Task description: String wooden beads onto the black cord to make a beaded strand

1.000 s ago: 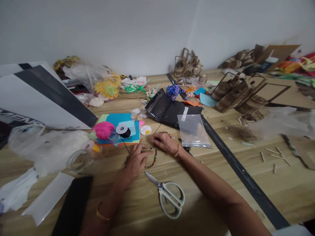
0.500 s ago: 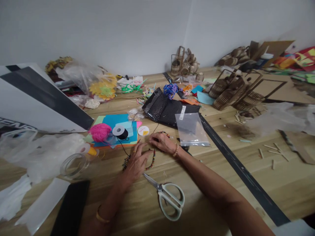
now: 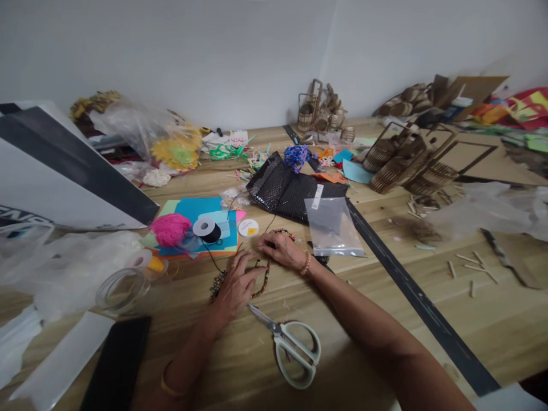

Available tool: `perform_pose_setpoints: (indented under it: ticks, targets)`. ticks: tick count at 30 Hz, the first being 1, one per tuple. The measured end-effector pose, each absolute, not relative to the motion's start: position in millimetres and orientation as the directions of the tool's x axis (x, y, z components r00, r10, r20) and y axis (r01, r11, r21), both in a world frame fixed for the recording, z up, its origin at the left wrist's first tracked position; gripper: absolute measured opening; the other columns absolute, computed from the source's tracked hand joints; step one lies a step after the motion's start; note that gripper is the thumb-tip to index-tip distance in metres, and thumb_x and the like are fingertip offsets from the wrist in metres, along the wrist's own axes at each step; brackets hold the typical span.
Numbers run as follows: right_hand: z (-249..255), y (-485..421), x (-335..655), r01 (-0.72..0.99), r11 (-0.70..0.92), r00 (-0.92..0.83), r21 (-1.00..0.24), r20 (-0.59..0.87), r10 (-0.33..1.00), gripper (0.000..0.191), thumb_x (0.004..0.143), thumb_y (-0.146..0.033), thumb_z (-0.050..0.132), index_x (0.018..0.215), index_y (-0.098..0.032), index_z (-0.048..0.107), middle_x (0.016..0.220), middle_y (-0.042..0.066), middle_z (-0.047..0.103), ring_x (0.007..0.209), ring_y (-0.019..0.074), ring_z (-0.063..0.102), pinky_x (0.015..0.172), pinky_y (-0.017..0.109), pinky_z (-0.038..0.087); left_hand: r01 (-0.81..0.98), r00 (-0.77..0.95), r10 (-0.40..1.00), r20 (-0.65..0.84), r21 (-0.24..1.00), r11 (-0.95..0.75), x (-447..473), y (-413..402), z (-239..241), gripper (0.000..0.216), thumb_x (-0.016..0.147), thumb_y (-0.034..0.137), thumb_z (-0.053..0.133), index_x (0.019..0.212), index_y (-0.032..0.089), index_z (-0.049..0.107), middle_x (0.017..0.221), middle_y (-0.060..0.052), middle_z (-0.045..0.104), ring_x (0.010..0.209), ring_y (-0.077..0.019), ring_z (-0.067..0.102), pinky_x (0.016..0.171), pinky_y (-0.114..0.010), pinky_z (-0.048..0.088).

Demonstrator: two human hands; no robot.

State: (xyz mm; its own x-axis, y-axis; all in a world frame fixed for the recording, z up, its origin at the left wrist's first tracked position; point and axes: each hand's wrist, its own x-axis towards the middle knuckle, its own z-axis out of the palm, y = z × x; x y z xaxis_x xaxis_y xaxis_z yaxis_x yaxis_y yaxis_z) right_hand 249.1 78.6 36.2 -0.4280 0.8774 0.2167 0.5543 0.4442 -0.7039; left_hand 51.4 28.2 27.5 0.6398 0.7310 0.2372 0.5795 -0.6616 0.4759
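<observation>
A string of coloured beads [image 3: 262,279] lies on the wooden table [image 3: 385,319] between my hands. My left hand [image 3: 234,285] rests on the beads, its fingers bent and pinched at the strand. My right hand [image 3: 282,249] is just beyond, fingers curled down onto the far end of the bead string. A thin black cord [image 3: 212,255] runs from the beads to a black spool [image 3: 207,229]. White-handled scissors [image 3: 289,342] lie shut just in front of my hands.
A pink yarn ball [image 3: 169,228] sits on coloured paper sheets [image 3: 201,212]. A clear zip bag [image 3: 331,227], black mesh pouch [image 3: 286,191], glass jar [image 3: 122,287], plastic bags and wooden baskets [image 3: 406,160] crowd the table. A dark metal strip [image 3: 423,308] runs diagonally at right.
Both hands stay on the bead string with only small finger shifts. The view has drifted slightly, so everything sits a little further left.
</observation>
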Motion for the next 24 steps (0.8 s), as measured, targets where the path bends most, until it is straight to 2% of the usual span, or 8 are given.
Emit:
perform_pose_setpoints:
  ticks: [14, 24]
  targets:
    - [42.7, 73.9, 249.3, 0.549, 0.440, -0.442, -0.711, 0.199, 0.874, 0.009, 0.088, -0.016, 0.055, 0.084, -0.013, 0.063, 0.075, 0.003, 0.063, 0.067, 0.0117, 0.053, 0.065, 0.020, 0.037, 0.565, 0.647, 0.722, 0.244, 0.482, -0.670, 51.0, 27.1, 26.7, 0.052, 0.078, -0.003, 0.040, 0.114, 0.024, 0.066, 0.127, -0.008, 0.047, 0.130, -0.0270, 0.030, 0.109, -0.053, 0.033]
    - [38.3, 72.2, 246.8, 0.501, 0.434, -0.490, -0.749, 0.168, 0.856, 0.013, 0.090, -0.021, 0.052, 0.084, -0.014, 0.062, 0.075, 0.003, 0.063, 0.066, 0.0119, 0.053, 0.065, 0.021, 0.038, 0.526, 0.646, 0.718, 0.259, 0.532, -0.664, 48.7, 24.8, 29.3, 0.047, 0.081, -0.001, 0.042, 0.112, 0.023, 0.067, 0.129, -0.008, 0.047, 0.130, -0.0272, 0.030, 0.109, -0.053, 0.033]
